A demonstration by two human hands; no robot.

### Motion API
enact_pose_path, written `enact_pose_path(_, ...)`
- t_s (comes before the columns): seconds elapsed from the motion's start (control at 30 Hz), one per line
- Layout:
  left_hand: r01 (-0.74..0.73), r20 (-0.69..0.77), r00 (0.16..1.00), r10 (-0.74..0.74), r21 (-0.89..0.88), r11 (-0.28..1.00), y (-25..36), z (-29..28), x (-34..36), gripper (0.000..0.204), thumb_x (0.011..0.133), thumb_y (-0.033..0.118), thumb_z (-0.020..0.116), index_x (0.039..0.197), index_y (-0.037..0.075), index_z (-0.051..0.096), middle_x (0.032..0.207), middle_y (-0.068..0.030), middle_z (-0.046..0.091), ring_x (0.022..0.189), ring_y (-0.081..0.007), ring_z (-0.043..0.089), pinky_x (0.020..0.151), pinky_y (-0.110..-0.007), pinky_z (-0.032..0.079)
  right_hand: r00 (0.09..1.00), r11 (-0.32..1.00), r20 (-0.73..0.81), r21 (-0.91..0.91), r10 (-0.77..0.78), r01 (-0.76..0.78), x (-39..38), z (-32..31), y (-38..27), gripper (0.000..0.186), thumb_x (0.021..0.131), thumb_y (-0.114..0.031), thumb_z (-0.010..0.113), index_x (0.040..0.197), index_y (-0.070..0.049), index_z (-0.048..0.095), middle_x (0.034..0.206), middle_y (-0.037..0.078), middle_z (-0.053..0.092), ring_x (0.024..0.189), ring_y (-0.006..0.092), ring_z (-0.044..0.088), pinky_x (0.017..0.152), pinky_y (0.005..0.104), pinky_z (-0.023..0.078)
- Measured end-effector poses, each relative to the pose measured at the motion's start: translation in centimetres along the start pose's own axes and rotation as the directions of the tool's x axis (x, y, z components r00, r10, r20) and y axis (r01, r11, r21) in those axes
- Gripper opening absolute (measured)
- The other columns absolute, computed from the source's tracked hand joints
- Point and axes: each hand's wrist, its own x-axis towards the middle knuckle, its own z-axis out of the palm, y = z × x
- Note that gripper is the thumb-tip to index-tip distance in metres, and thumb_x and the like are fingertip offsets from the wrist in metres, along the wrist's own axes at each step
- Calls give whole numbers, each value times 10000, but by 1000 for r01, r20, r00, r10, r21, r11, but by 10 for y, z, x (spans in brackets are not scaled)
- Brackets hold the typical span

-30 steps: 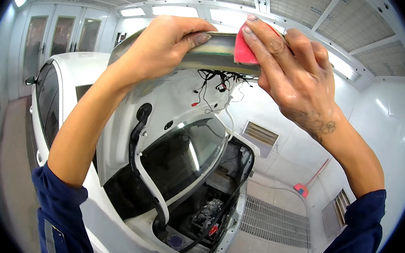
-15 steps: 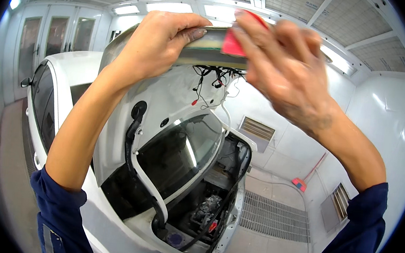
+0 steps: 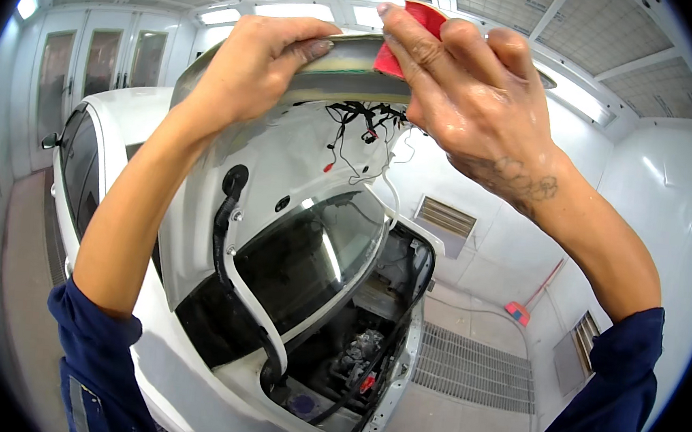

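Observation:
Above me is the raised trunk lid [image 3: 202, 180] of a white car, its edge grey with yellowish and greenish sanded bands. My left hand [image 3: 248, 62] grips that edge, thumb on the near side and fingers over the top. A red piece of sandpaper [image 3: 423, 17] is held in my right hand [image 3: 477, 96], pressed flat against the lid edge to the right of my left hand. The fingers lie over it, so part of the sheet is hidden. My right hand looks wet. Loose black wires [image 3: 363, 120] dangle from the lid beneath the edge.
Below the lid is the open trunk [image 3: 361, 331] with exposed parts, beside the rear window [image 3: 294, 252]. A curved hinge arm [image 3: 246, 301] rises at left. On the right are a floor grate [image 3: 476, 368] and a red broom [image 3: 518, 312] by the wall.
My right hand and the red sandpaper have shifted slightly left and up along the lid edge. My left hand keeps its grip, slightly further left in view.

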Motion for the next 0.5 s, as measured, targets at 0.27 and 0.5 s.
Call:
enact_pose_path(0.27,124,87,988,-125,17,992,10,-2,1,299,1023,241,597,1102,-34,684,868,-49,678,840,-112,562,794,-282,478,979,975,-103,158,176,-159,-75,-18,18,368,898,-250,640,1219,-91,725,1346,18,661,1024,196,502,902,300,361)
enact_pose_path(0.5,144,20,989,-144,-26,989,14,6,3,375,1027,334,600,1028,-33,676,803,7,576,787,-89,479,732,-260,430,980,922,-131,377,148,-89,-48,18,-1,533,758,-170,755,1275,-85,659,1368,25,639,1073,211,541,936,332,396)
